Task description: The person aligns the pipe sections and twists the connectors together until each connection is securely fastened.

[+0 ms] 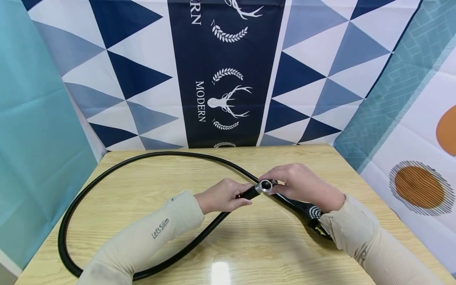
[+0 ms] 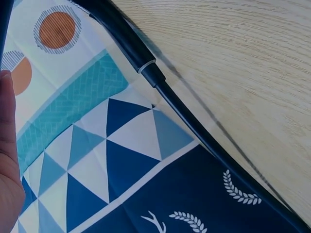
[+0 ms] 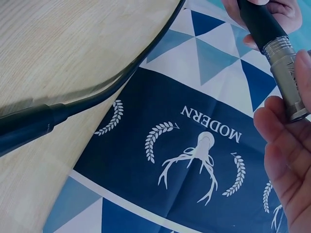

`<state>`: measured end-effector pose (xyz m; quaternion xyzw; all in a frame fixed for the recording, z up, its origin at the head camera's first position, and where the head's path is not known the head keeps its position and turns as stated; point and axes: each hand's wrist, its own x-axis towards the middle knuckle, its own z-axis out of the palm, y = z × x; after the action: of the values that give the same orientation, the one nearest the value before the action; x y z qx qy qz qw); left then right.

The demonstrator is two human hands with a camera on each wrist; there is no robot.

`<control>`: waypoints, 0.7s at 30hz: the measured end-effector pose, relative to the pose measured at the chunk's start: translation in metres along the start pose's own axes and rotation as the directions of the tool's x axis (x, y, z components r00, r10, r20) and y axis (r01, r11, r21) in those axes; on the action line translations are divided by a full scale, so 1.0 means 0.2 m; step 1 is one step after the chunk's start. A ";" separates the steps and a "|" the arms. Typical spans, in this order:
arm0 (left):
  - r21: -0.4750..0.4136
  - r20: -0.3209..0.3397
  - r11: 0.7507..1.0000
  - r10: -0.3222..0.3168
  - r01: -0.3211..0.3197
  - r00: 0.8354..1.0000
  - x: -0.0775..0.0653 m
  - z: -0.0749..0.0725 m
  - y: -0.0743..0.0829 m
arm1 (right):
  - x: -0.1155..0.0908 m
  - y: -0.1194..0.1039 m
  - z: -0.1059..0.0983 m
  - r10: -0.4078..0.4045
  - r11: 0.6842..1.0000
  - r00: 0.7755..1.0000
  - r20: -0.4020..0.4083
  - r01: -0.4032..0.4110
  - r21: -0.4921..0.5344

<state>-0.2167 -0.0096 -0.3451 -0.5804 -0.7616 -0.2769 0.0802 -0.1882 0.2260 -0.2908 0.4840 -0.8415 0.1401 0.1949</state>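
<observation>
A black hose (image 1: 171, 153) loops over the table. My left hand (image 1: 224, 194) grips the black sleeve (image 3: 262, 24) at one end of it. From that sleeve comes a threaded silver metal fitting (image 3: 284, 77), which my right hand (image 1: 303, 184) pinches between thumb and fingers. In the head view the fitting's open round mouth faces up toward me. Under my right forearm lies a dark handle-like piece (image 1: 301, 208) with rows of white dots, partly hidden by the sleeve. The left wrist view shows only the edge of my left hand (image 2: 9, 160).
The light wood table (image 1: 142, 209) meets a patterned cloth backdrop (image 1: 228, 79) at the back. Teal cloth (image 1: 39, 118) hangs on the left, and cloth with orange circles (image 1: 420, 190) on the right. The hose curves near the table's left edge.
</observation>
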 end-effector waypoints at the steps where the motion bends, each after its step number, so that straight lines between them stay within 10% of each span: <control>1: 0.002 -0.001 1.000 0.001 -0.001 1.000 0.00 0.00 0.00 | 0.00 0.00 0.00 0.003 1.000 1.000 0.000 -0.003 0.004; 21: 0.039 -0.013 0.999 0.031 -0.030 0.999 0.00 0.01 -0.03 | 0.02 0.01 0.03 0.035 0.987 0.998 0.048 -0.042 0.154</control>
<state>-0.2209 -0.0094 -0.3494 -0.5884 -0.7573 -0.2647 0.1006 -0.1926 0.2210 -0.2948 0.4845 -0.8414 0.1975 0.1350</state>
